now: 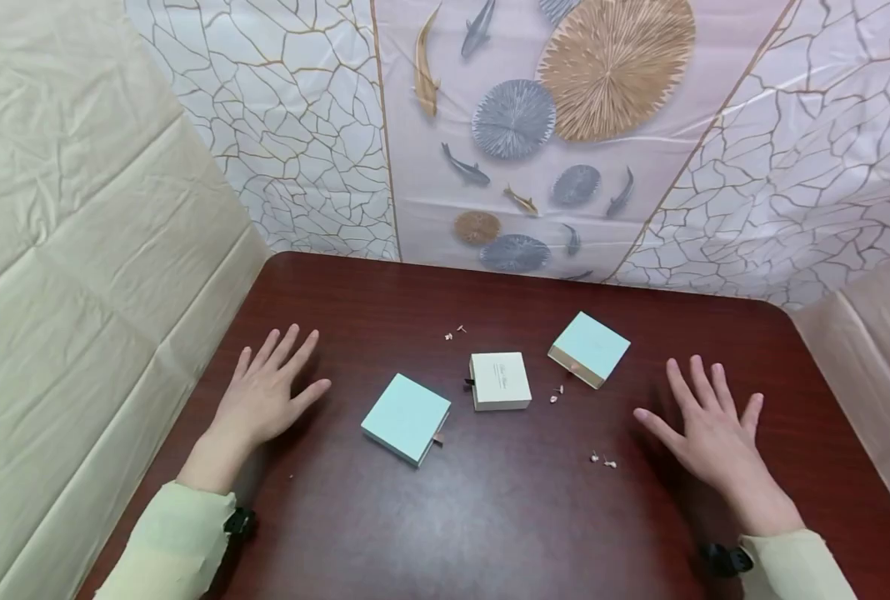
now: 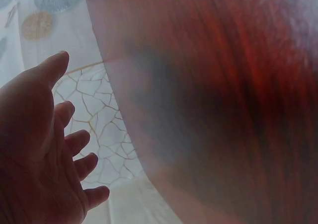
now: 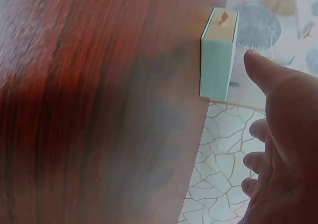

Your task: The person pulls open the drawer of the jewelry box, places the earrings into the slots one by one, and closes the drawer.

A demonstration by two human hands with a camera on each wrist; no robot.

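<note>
My left hand [image 1: 257,404] is over the left side of the table, fingers spread and nothing in its grasp. Over on the right, my right hand [image 1: 715,437] is likewise spread and holds nothing. Nearest the left hand lies a mint-green box [image 1: 406,418] with a brown ribbon tab. A second mint-green box [image 1: 590,348] lies beyond the right hand's thumb; its tan drawer front shows in the right wrist view [image 3: 221,28]. Between them sits a cream box [image 1: 501,381] with small print and a dark tab. Small stud earrings [image 1: 604,461] lie left of the right hand.
More tiny earrings lie between the cream box and right green box [image 1: 557,395], and behind the cream box [image 1: 454,333]. The dark red wooden table [image 1: 445,525] has rounded far corners. A patterned cloth [image 1: 430,192] hangs behind it, with plain cream cloth [image 1: 115,250] at the left.
</note>
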